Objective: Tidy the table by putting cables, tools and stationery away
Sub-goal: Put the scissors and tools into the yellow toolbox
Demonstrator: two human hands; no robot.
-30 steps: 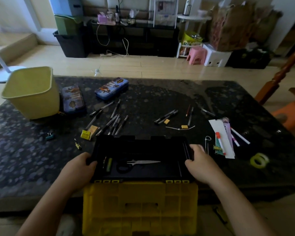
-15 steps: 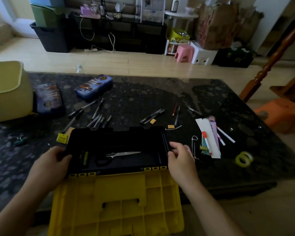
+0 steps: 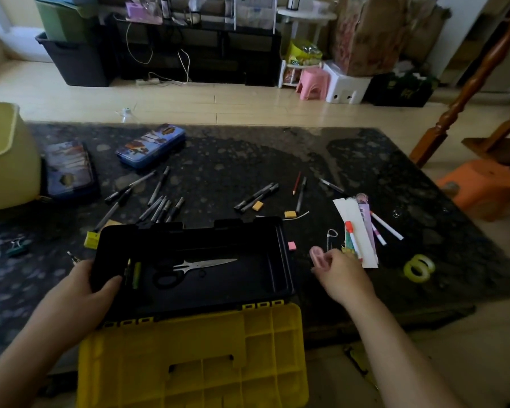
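As the desk [image 3: 248,160] carries the open toolbox [image 3: 281,254] at its near edge, the left hand [image 3: 80,293] clamping its left wall and the right hand [image 3: 342,278] hovering, fingers loosely curled and empty, the scissors [image 3: 202,265] lie inside, and a careless grab could knock the nearby markers [image 3: 352,237] floorward.

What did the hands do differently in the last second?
The right hand let go of the black toolbox and moved right, toward the stationery pile. The left hand still grips its left wall; the scissors lie inside as before.
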